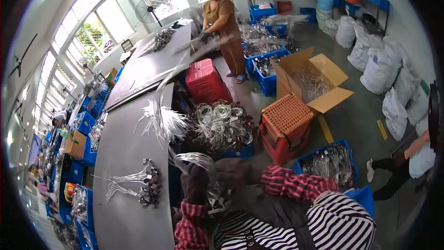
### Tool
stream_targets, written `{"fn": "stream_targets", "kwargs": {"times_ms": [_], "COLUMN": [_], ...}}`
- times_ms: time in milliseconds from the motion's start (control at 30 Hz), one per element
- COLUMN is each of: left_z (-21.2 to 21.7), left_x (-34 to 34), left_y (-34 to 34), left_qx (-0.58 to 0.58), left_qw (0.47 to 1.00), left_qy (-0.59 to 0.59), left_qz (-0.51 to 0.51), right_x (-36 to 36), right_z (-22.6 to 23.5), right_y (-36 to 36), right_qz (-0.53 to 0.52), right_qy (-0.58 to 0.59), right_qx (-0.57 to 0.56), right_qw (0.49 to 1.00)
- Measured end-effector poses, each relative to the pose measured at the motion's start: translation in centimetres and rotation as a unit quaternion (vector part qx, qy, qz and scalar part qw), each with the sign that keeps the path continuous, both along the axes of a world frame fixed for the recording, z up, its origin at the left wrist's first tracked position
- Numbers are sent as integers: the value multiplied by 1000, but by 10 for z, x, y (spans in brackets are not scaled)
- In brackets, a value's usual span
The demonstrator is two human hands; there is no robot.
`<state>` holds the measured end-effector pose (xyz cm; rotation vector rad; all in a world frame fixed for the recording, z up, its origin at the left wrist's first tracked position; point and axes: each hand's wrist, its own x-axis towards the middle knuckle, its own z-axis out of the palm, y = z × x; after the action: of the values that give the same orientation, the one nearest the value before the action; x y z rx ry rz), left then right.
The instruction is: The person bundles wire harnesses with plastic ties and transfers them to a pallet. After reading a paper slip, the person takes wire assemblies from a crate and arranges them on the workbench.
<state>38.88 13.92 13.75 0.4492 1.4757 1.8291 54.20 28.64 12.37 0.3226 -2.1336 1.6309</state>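
Observation:
In a dark glove, my left hand (194, 184) is closed round a looped bundle of clear and silver cables (198, 158) beside the table edge. My right hand (230, 172), also gloved, curls against the same bundle from the right. Small metal-ended plugs (218, 201) hang below the hands. Left of them, two bunches of cables with dark plugs (147, 183) lie on the grey table (115, 222). A sheaf of white-tipped cables (164, 120) lies farther up the table, its long strands stretching away. Just ahead stands a heap of coiled cables (219, 125) in a blue crate.
A red plastic stool (283, 129) and an open cardboard box (340, 95) stand ahead right. A blue crate of cables (328, 162) sits on the floor. Across the table a person in brown (226, 28) handles cables. White sacks (381, 69) line the right wall; another person's arm (418, 143) shows there.

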Motion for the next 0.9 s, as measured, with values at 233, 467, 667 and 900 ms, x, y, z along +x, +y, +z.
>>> {"fn": "stream_targets", "kwargs": {"times_ms": [233, 467, 667, 900], "left_z": [-48, -6, -4, 31], "left_x": [-17, -43, -16, 7], "left_y": [2, -18, 3, 29], "left_qx": [23, -178, -73, -85], "left_qw": [960, 954, 822, 763], "left_qy": [280, 227, 540, 627], "left_qz": [11, -86, -165, -131], "right_x": [0, 20, 50, 159], "right_z": [15, 4, -77, 86], "right_y": [-20, 1, 31, 83], "right_qz": [-44, 54, -68, 36], "right_qy": [-165, -48, -123, -343], "right_qx": [-169, -371, -42, -76], "right_qw": [971, 926, 989, 935]}}
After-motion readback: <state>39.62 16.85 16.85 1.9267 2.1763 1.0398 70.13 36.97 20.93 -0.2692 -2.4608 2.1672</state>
